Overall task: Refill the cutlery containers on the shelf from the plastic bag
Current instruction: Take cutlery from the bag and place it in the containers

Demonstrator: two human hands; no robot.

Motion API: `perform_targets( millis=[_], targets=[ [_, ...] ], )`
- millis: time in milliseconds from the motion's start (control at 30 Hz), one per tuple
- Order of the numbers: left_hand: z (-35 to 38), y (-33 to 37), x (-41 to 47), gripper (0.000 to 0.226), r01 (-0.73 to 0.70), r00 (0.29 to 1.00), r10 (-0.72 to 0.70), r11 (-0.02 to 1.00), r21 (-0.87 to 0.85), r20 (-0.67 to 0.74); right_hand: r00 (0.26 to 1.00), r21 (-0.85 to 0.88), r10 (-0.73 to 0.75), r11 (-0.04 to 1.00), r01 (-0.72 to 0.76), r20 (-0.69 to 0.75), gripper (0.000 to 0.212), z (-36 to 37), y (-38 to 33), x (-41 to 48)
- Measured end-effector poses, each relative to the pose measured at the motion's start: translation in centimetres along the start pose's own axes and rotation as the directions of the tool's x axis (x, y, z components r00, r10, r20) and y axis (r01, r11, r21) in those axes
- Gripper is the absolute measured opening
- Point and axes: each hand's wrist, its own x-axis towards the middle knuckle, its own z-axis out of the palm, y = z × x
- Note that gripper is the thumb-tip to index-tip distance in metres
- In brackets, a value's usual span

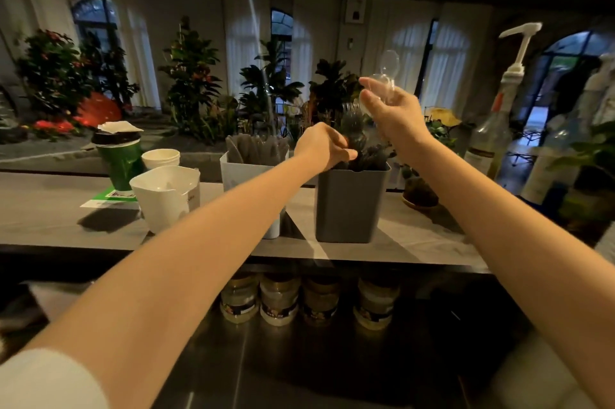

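Shelf [50, 218] boards in pale grey run across the middle of the frame from edge to edge, with a dark steel counter [299, 375] filling the lower part beneath them. Potted plants [189, 75] line the background across the upper half.

At the centre of the shelf stands the grey container [349, 205], square and upright, crowded with dark cutlery [369, 155] whose ends stick up past its rim. Just to its left, partly hidden by the left forearm, is the pale container [239, 175], also upright and packed with grey utensils. Further left sit a white jug [163, 195], a green lidded cup [119, 158] and a stack of white paper cups [161, 158]. A pump bottle [492, 132] stands at the right of the frame. Four jars [279, 298] line up under the shelf, at lower centre.

Both arms reach forward. The left hand [321, 147] is at the grey container's top left rim, its fingers curled into the dark cutlery and gripping it. The right hand [389, 109] is raised above that container, near the left hand but not touching it, pinching clear plastic spoons [389, 65] whose bowls point upward.
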Motion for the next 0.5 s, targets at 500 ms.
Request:
perform_targets(
  millis=[500],
  targets=[
    [0.2,0.1,-1.5,0.022,-0.335,0.920,0.381,0.886,0.320,-0.093,0.947,-0.338,0.284,0.915,-0.222,0.147,0.020,-0.5,2.8,-1.4]
  ],
)
